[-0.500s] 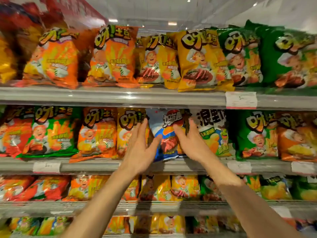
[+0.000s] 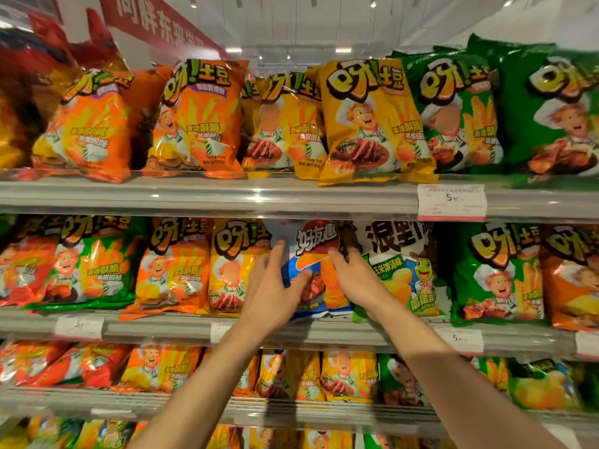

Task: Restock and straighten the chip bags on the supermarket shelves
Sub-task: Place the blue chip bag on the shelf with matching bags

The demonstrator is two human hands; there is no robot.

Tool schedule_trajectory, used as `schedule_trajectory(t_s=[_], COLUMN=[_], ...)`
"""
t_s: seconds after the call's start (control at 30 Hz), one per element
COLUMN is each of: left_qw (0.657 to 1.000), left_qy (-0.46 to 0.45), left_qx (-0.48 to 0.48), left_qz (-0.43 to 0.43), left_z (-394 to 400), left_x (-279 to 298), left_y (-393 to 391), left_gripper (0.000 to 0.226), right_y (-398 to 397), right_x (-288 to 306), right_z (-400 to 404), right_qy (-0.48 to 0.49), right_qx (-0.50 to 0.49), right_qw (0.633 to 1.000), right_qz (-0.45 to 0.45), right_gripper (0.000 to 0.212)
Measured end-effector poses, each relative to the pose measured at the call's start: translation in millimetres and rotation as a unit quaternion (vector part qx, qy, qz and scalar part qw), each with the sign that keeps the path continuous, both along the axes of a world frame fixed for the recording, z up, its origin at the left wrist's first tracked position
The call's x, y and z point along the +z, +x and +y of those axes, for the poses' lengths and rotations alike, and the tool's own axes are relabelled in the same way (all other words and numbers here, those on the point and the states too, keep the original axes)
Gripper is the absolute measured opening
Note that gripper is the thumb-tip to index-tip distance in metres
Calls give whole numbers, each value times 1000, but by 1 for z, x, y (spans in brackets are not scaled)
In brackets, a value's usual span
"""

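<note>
A blue chip bag [image 2: 311,244] with a red logo stands on the middle shelf [image 2: 162,328], between a yellow bag [image 2: 233,270] and a white bag [image 2: 402,273]. My left hand [image 2: 272,293] holds the blue bag's left edge, fingers behind it and thumb across the front. My right hand [image 2: 353,280] grips its right side, thumb on the front and fingers curled behind the edge. The bag's lower half is partly hidden by both hands.
Orange, yellow and green chip bags fill the top shelf [image 2: 227,196] and the rows below. Price tags [image 2: 452,202] hang on the shelf rails. A yellow bag [image 2: 369,124] on the top shelf leans forward over the rail.
Both hands have closed in on the blue bag; the left thumb now lies across its front. The view has moved closer to the shelf.
</note>
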State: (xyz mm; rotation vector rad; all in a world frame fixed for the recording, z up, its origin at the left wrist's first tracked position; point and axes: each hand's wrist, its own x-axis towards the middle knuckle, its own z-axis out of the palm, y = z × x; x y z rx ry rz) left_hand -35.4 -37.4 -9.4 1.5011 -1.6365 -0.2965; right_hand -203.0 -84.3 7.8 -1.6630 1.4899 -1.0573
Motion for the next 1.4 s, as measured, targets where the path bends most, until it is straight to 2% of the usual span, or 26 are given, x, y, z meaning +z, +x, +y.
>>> schedule_trajectory(t_s=[0.17,0.3,0.43,0.57,0.6,0.67,0.7,0.83,0.87,0.97,1.03,1.17,1.23,1.4], left_qw=[997,993,989,983,984,983,981,960,954,931,919,915,923,911], left_qy=[-4,-17,-31,-23,-20,-15,-13,-18,-17,-5,8,24,26,29], left_qx=[-3,-18,-44,-79,-83,-87,-92,-133,-145,-172,-189,-206,-213,-254], left_qz=[76,113,141,162,159,161,171,244,263,322,347,346,320,324], left_z=[-2,2,7,14,16,19,20,28,31,39,43,53,57,66], left_x=[3,6,11,13,13,11,10,1,-1,-5,-7,-12,-16,-27], left_y=[2,5,10,23,27,34,38,51,53,59,64,72,74,64], left_gripper=[76,80,82,83,84,84,81,73,71,65,64,68,71,63], right_y=[3,4,8,13,15,18,20,25,26,29,31,36,38,27], right_x=[4,10,15,16,17,15,15,9,8,3,1,-11,-17,-28], right_z=[2,5,12,20,24,29,33,44,47,54,60,72,80,98], right_qy=[-22,-40,-19,-27,-30,-34,-41,-49,-44,11,54,73,52,33], right_qx=[-16,-27,-22,-25,-20,-13,-9,1,6,30,49,57,50,23], right_qw=[999,998,995,994,994,994,994,994,994,989,985,984,985,992], right_qz=[-19,-49,-97,-104,-104,-103,-103,-101,-105,-144,-154,-153,-155,-122], right_gripper=[50,39,39,48,44,17,11,17,28,91,108,115,110,91])
